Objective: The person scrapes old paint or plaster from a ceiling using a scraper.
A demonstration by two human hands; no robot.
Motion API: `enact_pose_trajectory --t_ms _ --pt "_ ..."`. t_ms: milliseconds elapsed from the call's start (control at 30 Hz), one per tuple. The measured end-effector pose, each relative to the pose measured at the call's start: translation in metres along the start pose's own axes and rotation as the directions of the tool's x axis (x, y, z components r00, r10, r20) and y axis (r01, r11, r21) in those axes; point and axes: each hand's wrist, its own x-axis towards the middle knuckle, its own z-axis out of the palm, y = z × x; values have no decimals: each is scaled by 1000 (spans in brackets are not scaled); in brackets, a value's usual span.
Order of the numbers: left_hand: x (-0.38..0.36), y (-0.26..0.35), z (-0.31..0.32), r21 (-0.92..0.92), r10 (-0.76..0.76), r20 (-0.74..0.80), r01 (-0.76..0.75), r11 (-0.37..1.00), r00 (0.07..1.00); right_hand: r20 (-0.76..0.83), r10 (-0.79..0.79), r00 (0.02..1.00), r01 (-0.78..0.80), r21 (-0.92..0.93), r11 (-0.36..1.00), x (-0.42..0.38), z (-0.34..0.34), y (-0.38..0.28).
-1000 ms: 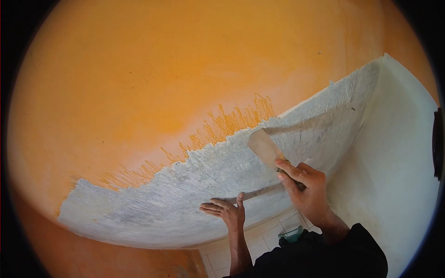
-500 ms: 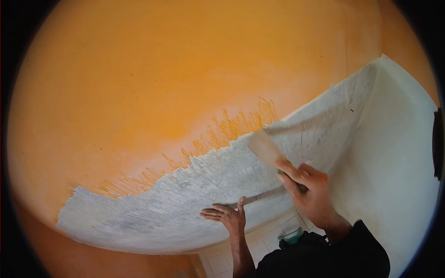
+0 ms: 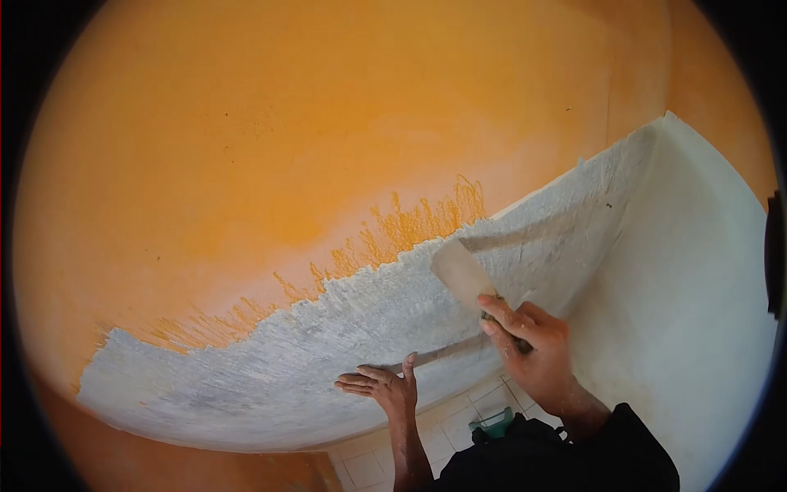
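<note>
My right hand (image 3: pixel 534 348) is wrapped round the dark handle of a broad-bladed scraper (image 3: pixel 463 272). Its pale blade lies against the grey scraped part of the wall (image 3: pixel 270 361), just below the ragged edge of the orange paint (image 3: pixel 270 164). Lower down and to the left, my left hand (image 3: pixel 384 384) rests flat on the grey surface, fingers stretched to the left and thumb pointing up. Nothing is in it. Curled orange shavings (image 3: pixel 410 225) hang along the paint edge, left of and above the blade.
At the right the wall meets a pale adjoining wall (image 3: pixel 680 287). Below me is a tiled floor (image 3: pixel 369 469), with a green object (image 3: pixel 494 424) beside my dark clothing. An orange-brown surface (image 3: pixel 205 471) lies at the lower left. A dark object (image 3: pixel 773 254) shows at the right edge.
Both hands and the scraper appear slightly further left and lower, and the wall has shifted in the view too. The blade sits a little further below the paint edge.
</note>
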Motion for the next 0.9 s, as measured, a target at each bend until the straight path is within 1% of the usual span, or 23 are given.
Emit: enact_pose_trajectory --t_ms 33,133,233,333,433,533,633,700,733,900 --pt "-2 -1 1 0 -4 4 4 1000 1000 15 23 1000 -23 -8 1000 -4 2 3" --pt "-2 -1 0 -22 6 2 -6 1000 1000 33 29 999 -28 -45 999 9 -5 -10" --pt "-1 0 -2 -9 13 -4 -13 1000 1000 6 16 1000 -16 -21 1000 4 0 0" --pt "-1 1 -4 -25 -2 8 2 1000 1000 -20 2 1000 -2 -25 1000 6 -3 -6" --pt "0 1 -3 -17 24 -6 -24 1000 1000 13 25 1000 -25 -23 999 9 -8 -9" --pt "-1 1 -3 -19 5 8 -5 1000 1000 23 4 1000 -3 -19 1000 2 -7 -5" --pt "1 1 -3 -26 22 -14 -22 999 1000 -6 1 1000 -1 -27 1000 9 -8 -11" --pt "2 1 -1 -17 13 -14 -13 1000 1000 -19 -14 1000 14 17 1000 8 -1 -2" --pt "-1 0 -2 -13 13 -4 -13 1000 1000 -27 -10 1000 11 37 999 5 1 0" --pt "-5 -1 -4 -11 13 8 -13 1000 1000 2 35 999 -35 11 999 6 -5 -5"
